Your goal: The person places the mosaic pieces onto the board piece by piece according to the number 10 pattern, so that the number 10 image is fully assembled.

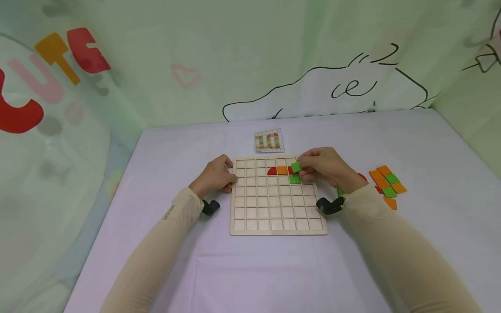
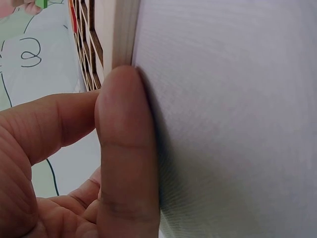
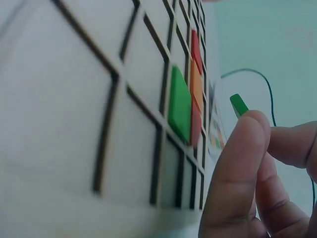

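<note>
A wooden grid board point(image 1: 270, 202) lies flat on the table. My left hand point(image 1: 215, 176) holds its left edge near the upper corner; in the left wrist view the thumb point(image 2: 126, 114) presses against the wooden side. Over the board's upper right, my right hand point(image 1: 326, 165) pinches a green square tile point(image 1: 296, 167) between thumb and fingertips. The right wrist view shows this tile raised above the grid. In the second row sit a red rounded tile point(image 1: 272, 171), an orange square tile point(image 1: 282, 170) and a red tile point(image 1: 291, 170), partly covered. Below them lies another green tile point(image 1: 295, 179).
Behind the board lies a small printed pattern card point(image 1: 269, 140) with a coloured grid. To the right, loose orange, green and red tiles point(image 1: 379, 178) are spread on the white cloth point(image 1: 258, 269), some partly hidden by the right forearm. A printed curtain point(image 1: 188, 52) hangs behind.
</note>
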`<state>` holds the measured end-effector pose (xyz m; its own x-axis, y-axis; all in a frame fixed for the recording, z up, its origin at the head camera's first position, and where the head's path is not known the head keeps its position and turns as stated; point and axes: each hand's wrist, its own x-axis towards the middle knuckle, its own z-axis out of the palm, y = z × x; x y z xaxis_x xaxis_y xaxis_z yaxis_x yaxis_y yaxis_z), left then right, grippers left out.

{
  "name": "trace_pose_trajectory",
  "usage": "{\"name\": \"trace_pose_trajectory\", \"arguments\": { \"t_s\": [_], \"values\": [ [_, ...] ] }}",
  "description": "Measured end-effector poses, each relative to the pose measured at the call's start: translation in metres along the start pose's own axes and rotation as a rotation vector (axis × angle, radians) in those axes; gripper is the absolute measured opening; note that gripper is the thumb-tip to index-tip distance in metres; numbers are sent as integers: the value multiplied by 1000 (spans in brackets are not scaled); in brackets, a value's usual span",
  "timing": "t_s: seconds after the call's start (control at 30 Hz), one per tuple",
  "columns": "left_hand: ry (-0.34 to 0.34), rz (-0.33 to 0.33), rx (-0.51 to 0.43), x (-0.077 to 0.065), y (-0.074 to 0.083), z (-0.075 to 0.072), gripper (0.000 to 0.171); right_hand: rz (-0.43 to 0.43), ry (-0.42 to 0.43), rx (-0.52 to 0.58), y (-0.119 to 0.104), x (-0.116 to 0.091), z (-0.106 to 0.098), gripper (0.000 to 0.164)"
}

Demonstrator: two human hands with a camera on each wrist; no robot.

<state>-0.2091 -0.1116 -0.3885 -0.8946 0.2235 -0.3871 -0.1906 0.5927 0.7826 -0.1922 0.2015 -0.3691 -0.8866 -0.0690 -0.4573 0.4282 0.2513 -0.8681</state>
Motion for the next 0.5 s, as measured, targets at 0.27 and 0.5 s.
{"name": "trace_pose_trajectory", "arguments": {
  "t_s": [0.27,0.5],
  "values": [
    [0,13,8,-1,0,0,39,-13,-29,18,3,0,23,33],
    [2,11,1,0,1,1,39,-25,-45,14,1,-1,36,32]
  ]
}}
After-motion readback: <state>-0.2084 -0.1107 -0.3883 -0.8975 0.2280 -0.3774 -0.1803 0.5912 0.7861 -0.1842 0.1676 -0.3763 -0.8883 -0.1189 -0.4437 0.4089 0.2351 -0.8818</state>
